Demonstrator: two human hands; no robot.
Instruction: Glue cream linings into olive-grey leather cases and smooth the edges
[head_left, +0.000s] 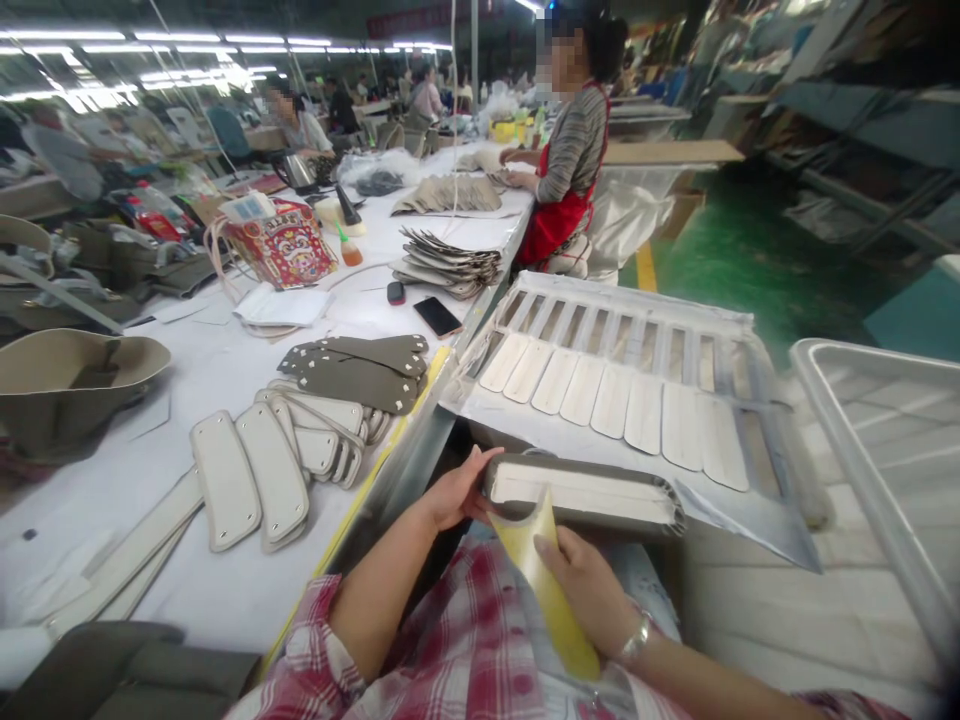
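Observation:
My left hand (459, 492) grips the left end of a long leather piece (592, 492) with a dark, rounded rim and a pale inner face. The rim is gathered in small folds at the right end. My right hand (589, 580) is closed around a yellow curved sheet (544, 590), whose pointed top rests against or just in front of the piece's lower edge. Beyond both hands, a rack-like board (637, 335) carries a row of pale rounded panels (574, 385), with a row of slots behind them.
To the left, a white table (150, 370) holds stacked pale straps with studs (225, 480), dark studded pieces (360, 370), a phone (437, 317) and a red patterned bag (281, 245). A co-worker in a red apron (559, 215) sits ahead. A pale bin (847, 400) stands right.

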